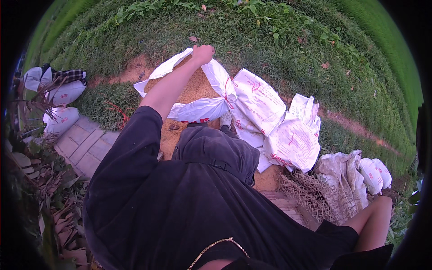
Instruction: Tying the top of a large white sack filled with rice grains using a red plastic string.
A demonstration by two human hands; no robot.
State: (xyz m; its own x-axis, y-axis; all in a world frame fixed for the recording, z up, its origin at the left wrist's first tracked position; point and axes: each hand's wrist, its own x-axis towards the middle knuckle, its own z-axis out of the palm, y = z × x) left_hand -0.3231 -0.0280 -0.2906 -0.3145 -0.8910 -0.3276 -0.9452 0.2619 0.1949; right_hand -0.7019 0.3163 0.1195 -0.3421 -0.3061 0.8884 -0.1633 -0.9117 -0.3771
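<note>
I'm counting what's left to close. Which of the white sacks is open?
The sack whose far rim the left hand grips: its mouth is spread wide, showing tan grain. The sacks to its right lie flat, with no contents showing.

The person wears a loose black top point(180, 211) of soft, matte cloth that fills the lower middle of the frame, with folds and creases running across it. Its short sleeves are wide: the left sleeve point(135, 139) ends above the elbow at centre left, and the right sleeve point(337, 234) ends at lower right, both leaving the forearms bare. A thin gold-coloured chain point(220, 247) lies over the cloth at the bottom centre. Both arms are bare of watches or bands where they show. The left hand point(202, 53), near the top centre, wears no glove; the right hand is out of view.
</note>
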